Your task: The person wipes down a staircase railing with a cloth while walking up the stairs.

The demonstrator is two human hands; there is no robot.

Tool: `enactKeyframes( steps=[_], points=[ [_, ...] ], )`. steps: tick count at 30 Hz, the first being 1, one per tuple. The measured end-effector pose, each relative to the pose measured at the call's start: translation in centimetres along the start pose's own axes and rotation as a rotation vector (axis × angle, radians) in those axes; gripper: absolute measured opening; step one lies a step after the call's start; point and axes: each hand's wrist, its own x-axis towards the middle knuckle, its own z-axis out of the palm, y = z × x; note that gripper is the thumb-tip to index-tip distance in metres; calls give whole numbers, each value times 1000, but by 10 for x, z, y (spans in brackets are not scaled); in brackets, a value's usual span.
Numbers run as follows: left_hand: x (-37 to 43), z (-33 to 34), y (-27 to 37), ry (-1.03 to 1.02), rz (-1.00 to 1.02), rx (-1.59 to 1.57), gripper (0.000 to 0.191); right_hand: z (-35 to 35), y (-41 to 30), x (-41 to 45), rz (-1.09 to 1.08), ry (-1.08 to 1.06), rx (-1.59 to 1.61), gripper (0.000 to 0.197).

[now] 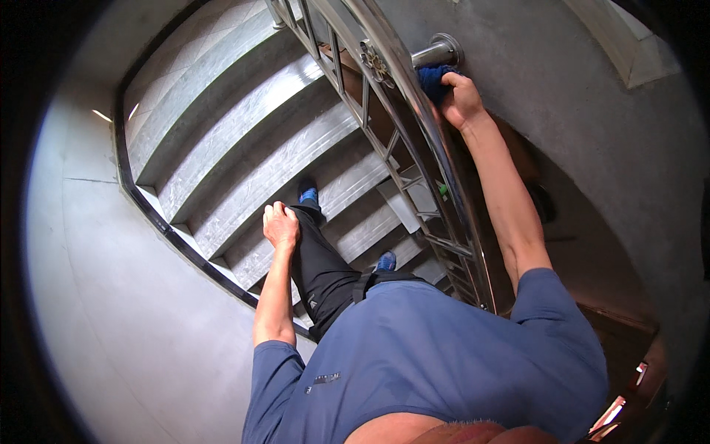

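My right hand [466, 100] holds a dark blue cloth [434, 80] against the curved polished metal handrail [383, 33]. The cloth is bunched under my fingers, beside a round metal wall bracket [438, 51]. Part of the cloth is hidden by my hand. On the other side, my left hand [281, 225] rests on the bent knee of my black trousers [324, 261], fingers curled over it, with no object visible in it. A metal flower ornament [377, 62] sits on the railing near the cloth.
Curved grey stone steps [272, 144] rise ahead, with my blue shoes [308, 195] on different steps. A dark skirting strip [188, 244] follows the pale wall [122, 288] on the left. Railing bars [365, 102] border the right side; a grey wall [527, 72] stands beyond.
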Motion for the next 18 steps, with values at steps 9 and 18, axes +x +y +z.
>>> enactKeyframes(
  steps=[9,18],
  points=[
    [3,13,2,29,88,16,16,60,-21,-55,-385,144,-1094,17],
    [0,11,4,18,56,1,14,140,-65,40,-402,-88,-1164,24]
  ],
)
